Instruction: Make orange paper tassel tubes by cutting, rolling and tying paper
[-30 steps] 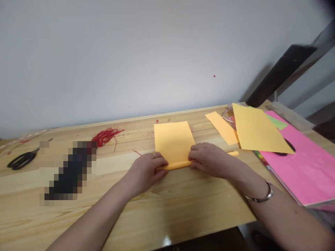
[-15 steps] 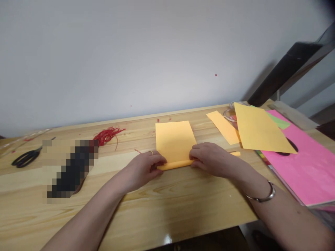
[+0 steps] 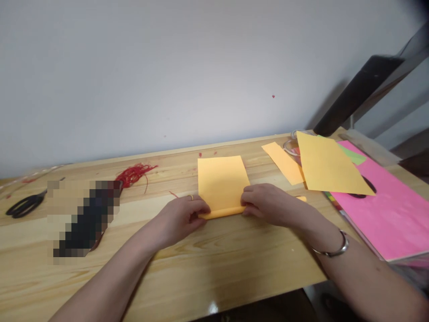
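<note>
A sheet of orange-yellow paper (image 3: 222,181) lies on the wooden table, its near edge rolled into a narrow tube. My left hand (image 3: 187,214) pinches the left end of that roll between thumb and fingers. At the right end, my right hand (image 3: 263,203) closes on the roll in the same way, and its fingers cover the sheet's lower right corner. A small rolled tube of orange paper (image 3: 302,199) shows just beyond my right wrist, partly hidden by it.
Black-handled scissors (image 3: 25,205) and a tangle of red string (image 3: 136,173) lie left, beside a pixelated dark object (image 3: 89,219). Right are an orange strip (image 3: 284,163), a yellow sheet (image 3: 330,163) and pink paper (image 3: 395,214). A wall (image 3: 201,67) stands behind the wooden table (image 3: 234,264).
The view has shifted slightly, so most things sit a little further left. Both hands stay on the rolled edge, and the paper looks almost the same.
</note>
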Motion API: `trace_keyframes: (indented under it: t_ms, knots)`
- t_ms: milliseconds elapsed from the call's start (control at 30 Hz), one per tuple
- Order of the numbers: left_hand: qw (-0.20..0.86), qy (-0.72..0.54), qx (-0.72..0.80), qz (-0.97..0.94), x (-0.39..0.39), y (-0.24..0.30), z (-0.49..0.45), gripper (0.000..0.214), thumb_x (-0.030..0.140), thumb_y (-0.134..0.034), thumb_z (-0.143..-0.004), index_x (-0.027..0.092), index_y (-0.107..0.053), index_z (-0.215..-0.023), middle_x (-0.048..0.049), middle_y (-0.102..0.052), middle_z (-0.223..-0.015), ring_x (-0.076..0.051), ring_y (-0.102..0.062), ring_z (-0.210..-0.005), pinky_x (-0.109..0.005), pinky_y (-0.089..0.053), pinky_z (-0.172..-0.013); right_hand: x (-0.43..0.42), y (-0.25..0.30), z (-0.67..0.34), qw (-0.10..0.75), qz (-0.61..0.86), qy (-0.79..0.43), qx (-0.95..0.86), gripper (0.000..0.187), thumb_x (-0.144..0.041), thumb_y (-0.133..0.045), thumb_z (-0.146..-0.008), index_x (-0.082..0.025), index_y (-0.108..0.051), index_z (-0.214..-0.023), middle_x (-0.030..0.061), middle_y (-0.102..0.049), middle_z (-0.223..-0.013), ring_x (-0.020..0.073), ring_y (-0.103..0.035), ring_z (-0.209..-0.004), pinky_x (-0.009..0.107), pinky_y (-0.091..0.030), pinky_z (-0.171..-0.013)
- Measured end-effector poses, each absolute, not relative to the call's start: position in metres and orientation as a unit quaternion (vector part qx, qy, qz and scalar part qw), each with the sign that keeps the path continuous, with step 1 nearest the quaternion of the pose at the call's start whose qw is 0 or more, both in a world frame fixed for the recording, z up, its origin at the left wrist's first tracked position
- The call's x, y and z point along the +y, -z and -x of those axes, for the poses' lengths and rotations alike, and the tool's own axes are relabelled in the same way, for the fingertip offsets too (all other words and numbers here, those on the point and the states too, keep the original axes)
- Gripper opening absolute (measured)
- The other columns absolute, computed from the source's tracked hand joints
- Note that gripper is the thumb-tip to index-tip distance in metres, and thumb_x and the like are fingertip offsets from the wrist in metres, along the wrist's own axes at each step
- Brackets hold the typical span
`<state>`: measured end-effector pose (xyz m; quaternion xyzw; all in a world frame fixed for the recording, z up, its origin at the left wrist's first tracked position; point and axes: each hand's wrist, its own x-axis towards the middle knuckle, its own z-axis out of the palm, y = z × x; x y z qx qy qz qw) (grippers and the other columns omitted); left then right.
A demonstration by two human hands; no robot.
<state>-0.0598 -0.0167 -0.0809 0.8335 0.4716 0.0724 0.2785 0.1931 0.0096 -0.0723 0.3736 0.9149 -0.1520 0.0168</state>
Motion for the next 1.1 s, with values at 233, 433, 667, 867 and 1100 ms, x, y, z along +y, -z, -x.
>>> trace_keyframes:
  t_ms: [233, 433, 667, 867, 1100]
  knots:
    - [0.279, -0.062, 0.469, -0.836, -0.0177, 0.0791, 0.0593, 0.016, 0.019, -0.05, -0.079, 0.022, -0.062, -0.088, 0.0001, -0.061, -0.084, -0.013, -0.055, -0.072, -0.024, -0.039, -0.063, 0.0098, 0.0697, -0.1937, 0.018, -0.373, 0.185, 0.909, 0.009, -0.022, -0.053, -0.081, -0.018, -0.061, -0.079, 0.0022, -0.063, -0.083, 0.0148, -0.056, -0.074, 0.026, -0.036, -0.064]
    - [0.262, -0.07, 0.46, -0.845, -0.0163, 0.0781, 0.059, 0.014, 0.019, -0.049, -0.079, 0.021, -0.061, -0.085, -0.0008, -0.059, -0.084, -0.014, -0.054, -0.073, -0.024, -0.039, -0.063, 0.0103, 0.0721, -0.1945, 0.008, -0.368, 0.185, 0.911, 0.008, -0.021, -0.053, -0.08, -0.018, -0.06, -0.076, 0.0018, -0.062, -0.081, 0.0154, -0.055, -0.075, 0.026, -0.036, -0.064]
    - [0.27, -0.069, 0.464, -0.84, -0.0163, 0.0795, 0.0596, 0.014, 0.019, -0.05, -0.079, 0.022, -0.062, -0.085, -0.0005, -0.059, -0.083, -0.013, -0.053, -0.071, -0.023, -0.038, -0.062, 0.0097, 0.0725, -0.195, 0.008, -0.372, 0.195, 0.907, 0.008, -0.022, -0.053, -0.08, -0.018, -0.058, -0.075, 0.0009, -0.061, -0.08, 0.0137, -0.054, -0.072, 0.025, -0.035, -0.062]
    - [0.279, -0.067, 0.48, -0.829, -0.0161, 0.0798, 0.0599, 0.013, 0.02, -0.051, -0.079, 0.022, -0.062, -0.085, 0.0005, -0.059, -0.08, -0.012, -0.053, -0.068, -0.022, -0.038, -0.059, 0.0094, 0.0739, -0.1946, 0.008, -0.373, 0.184, 0.91, 0.008, -0.022, -0.052, -0.081, -0.018, -0.057, -0.075, 0.001, -0.059, -0.083, 0.0134, -0.054, -0.071, 0.025, -0.035, -0.061]
    - [0.283, -0.076, 0.463, -0.836, -0.0157, 0.0797, 0.0606, 0.013, 0.02, -0.05, -0.08, 0.021, -0.062, -0.083, 0.0, -0.059, -0.08, -0.012, -0.053, -0.068, -0.023, -0.038, -0.06, 0.0093, 0.0739, -0.1961, 0.005, -0.394, 0.208, 0.895, 0.009, -0.022, -0.056, -0.078, -0.02, -0.057, -0.087, 0.001, -0.063, -0.086, 0.0154, -0.054, -0.076, 0.025, -0.035, -0.063]
